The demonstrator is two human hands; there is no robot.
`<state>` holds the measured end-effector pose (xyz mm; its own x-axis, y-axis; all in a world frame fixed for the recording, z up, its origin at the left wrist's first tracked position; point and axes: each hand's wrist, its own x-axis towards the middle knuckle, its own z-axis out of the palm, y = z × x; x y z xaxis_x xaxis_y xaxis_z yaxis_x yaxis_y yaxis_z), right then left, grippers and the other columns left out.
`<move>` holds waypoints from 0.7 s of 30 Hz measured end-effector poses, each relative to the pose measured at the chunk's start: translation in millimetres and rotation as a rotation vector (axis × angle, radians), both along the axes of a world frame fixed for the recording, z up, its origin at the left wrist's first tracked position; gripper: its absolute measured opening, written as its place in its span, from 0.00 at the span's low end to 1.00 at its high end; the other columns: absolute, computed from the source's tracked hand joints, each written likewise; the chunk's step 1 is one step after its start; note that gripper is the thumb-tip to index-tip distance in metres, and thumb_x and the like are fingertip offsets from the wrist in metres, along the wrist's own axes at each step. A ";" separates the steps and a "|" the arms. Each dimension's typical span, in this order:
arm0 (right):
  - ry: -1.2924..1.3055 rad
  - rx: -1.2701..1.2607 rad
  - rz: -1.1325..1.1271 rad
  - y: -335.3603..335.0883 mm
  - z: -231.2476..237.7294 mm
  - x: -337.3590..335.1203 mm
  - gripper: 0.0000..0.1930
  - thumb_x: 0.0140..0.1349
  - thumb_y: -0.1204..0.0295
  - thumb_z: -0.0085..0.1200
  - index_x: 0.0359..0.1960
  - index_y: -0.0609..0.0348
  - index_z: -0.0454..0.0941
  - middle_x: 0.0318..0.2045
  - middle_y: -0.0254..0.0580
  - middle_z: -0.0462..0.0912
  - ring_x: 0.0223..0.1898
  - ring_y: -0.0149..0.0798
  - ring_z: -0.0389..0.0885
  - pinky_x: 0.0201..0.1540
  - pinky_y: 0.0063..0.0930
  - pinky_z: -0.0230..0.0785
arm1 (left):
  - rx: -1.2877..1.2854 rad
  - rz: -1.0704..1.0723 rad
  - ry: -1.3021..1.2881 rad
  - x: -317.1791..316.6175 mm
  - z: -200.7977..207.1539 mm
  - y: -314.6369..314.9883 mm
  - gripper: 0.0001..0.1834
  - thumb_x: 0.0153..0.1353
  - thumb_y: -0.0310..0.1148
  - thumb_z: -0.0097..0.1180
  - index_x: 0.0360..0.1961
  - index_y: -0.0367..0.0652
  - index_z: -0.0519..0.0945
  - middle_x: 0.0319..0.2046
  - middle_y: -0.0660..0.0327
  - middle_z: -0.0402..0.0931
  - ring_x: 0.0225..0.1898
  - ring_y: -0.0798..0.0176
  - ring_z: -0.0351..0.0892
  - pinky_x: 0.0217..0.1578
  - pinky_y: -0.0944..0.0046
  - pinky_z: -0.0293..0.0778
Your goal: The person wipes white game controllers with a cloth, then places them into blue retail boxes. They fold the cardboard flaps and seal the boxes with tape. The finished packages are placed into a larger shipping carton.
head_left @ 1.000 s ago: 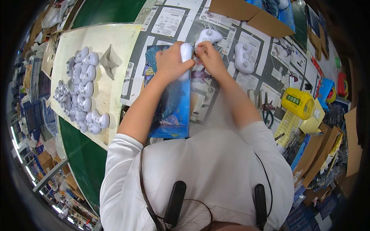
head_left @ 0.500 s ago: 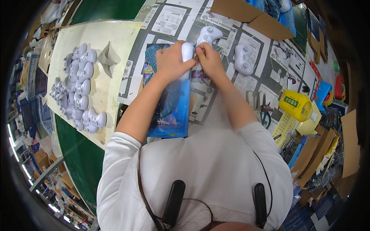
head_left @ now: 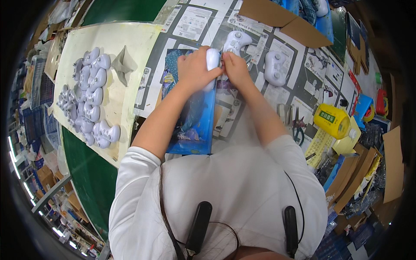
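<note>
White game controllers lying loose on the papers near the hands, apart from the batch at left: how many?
2. One controller lies just beyond the right hand; another controller lies further right. The left hand holds a white piece, possibly a third.

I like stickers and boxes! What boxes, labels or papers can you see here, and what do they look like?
Blue picture box: flat rectangle under the left hand.
Yellow bottle: lying at right, green label.
White printed sheets: flat rectangles across the table's far side.
Brown cardboard: flat piece, top.

Both hands (head_left: 216, 69) gripping white controller shell (head_left: 212, 58), blue card (head_left: 193, 117) beneath
</note>
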<state>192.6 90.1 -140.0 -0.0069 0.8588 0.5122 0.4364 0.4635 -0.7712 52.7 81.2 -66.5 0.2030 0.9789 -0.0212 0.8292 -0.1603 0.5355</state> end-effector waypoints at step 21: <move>0.767 -0.948 0.381 -12.6 5.1 6.0 0.15 0.62 0.61 0.40 0.22 0.57 0.69 0.17 0.35 0.73 0.15 0.24 0.67 0.17 0.15 0.56 | 0.041 -0.015 0.019 -1.7 -4.2 -1.8 0.33 0.35 0.48 0.54 0.46 0.44 0.69 0.37 0.56 0.74 0.41 0.57 0.73 0.42 0.56 0.56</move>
